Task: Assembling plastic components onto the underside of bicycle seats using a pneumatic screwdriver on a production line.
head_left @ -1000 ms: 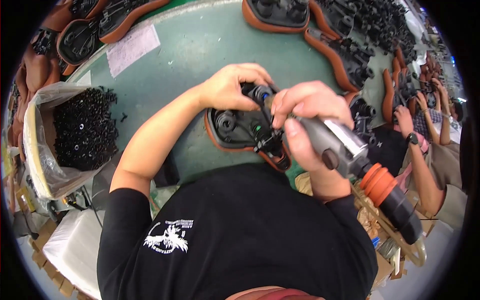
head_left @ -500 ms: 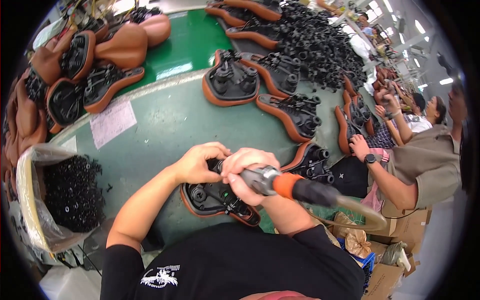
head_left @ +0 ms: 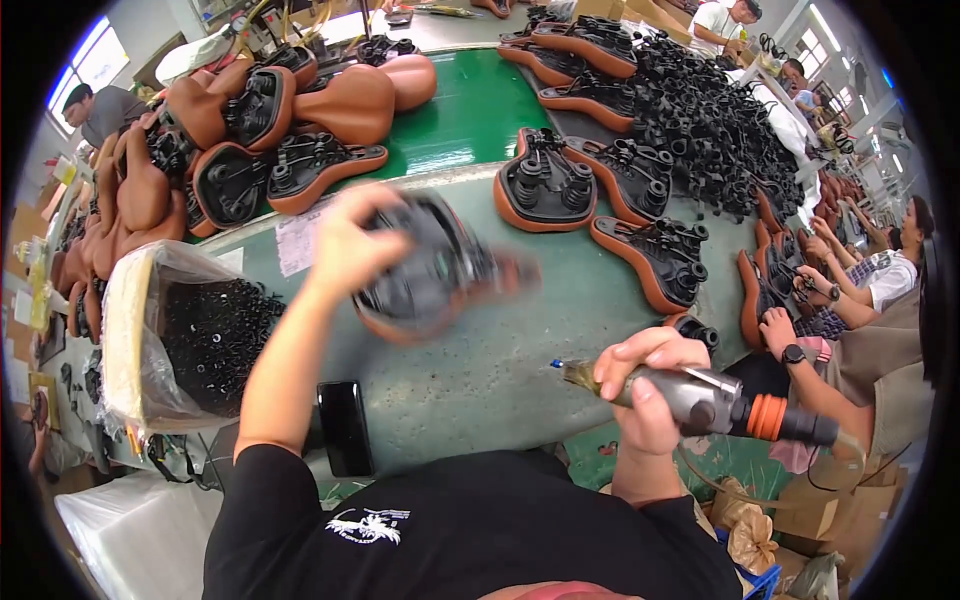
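My left hand (head_left: 350,245) grips a brown bicycle saddle (head_left: 425,270) by its wide end. The saddle is in the air above the left middle of the table, its black underside showing, and motion smears it. Around the grey body of a power screwdriver (head_left: 705,400) my right hand (head_left: 648,385) is closed. The screwdriver has an orange ring and a hose at its rear, and its blue-tipped nose points left over the table, apart from the saddle. Several upturned saddles, one of them a saddle (head_left: 545,185) just beyond the middle, lie on the far right part of the table.
At left stands a plastic-lined bin (head_left: 130,340) of small black parts. A black phone (head_left: 344,428) lies at the table's (head_left: 480,390) near edge. Brown saddles (head_left: 345,105) are heaped far left, black parts (head_left: 690,120) far right. A co-worker's hand (head_left: 778,328) touches saddles at right.
My hands have separated. The left has lifted the saddle off the table and carried it up and left; the right has drawn the screwdriver off to the right. The phone has come into sight.
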`<act>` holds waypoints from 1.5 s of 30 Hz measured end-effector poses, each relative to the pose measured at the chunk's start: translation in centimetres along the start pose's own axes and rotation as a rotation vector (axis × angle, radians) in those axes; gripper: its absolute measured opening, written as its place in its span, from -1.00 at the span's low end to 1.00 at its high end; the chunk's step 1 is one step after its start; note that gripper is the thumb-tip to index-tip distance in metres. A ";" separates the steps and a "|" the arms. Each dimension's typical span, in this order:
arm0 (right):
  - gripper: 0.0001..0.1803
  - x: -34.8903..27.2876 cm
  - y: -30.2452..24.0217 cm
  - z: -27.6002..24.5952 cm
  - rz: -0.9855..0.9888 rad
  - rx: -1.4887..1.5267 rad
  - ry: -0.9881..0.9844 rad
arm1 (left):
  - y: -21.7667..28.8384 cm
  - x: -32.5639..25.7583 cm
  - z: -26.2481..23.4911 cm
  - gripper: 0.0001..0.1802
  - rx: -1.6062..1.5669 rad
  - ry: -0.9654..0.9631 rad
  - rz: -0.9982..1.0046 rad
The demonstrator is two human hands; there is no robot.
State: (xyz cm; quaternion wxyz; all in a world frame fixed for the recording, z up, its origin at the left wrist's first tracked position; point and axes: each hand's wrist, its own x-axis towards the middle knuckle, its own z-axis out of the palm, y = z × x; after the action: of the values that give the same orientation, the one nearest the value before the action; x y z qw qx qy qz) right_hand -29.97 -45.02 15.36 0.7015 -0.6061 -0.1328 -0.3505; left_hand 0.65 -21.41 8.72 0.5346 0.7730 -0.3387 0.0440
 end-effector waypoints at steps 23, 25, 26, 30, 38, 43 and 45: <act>-0.68 8.9 20.8 -1.4 0.699 -0.351 0.328 | -8.2 -16.9 -12.1 -0.77 0.818 -0.210 -0.518; -0.71 9.4 21.8 -2.5 0.761 -0.461 0.280 | -8.9 -18.4 -12.6 -0.83 0.759 -0.161 -0.428; -0.71 9.4 21.5 -2.8 0.804 -0.472 0.281 | -9.2 -18.7 -12.9 -0.83 0.724 -0.171 -0.384; -0.71 8.3 18.5 -3.6 0.846 -0.536 0.194 | -6.9 -18.6 -11.8 -0.68 0.579 -0.153 -0.307; -0.54 2.5 13.4 5.8 1.012 -0.364 -0.188 | -8.6 -18.7 -12.4 -0.88 0.603 -0.221 -0.218; -0.59 2.2 10.9 10.8 1.077 0.269 -0.611 | -3.3 -17.0 -7.6 -0.90 0.546 0.102 -0.144; -0.64 3.6 8.7 9.9 1.001 0.330 -0.477 | -1.4 -18.0 -5.0 -0.90 0.185 0.186 -0.313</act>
State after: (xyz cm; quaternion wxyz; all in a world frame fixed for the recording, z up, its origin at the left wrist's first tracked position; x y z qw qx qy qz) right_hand -19.31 -36.71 13.25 0.8180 -0.5397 -0.0371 0.1957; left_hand -10.85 -8.33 1.98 0.4906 0.8546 -0.1582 0.0624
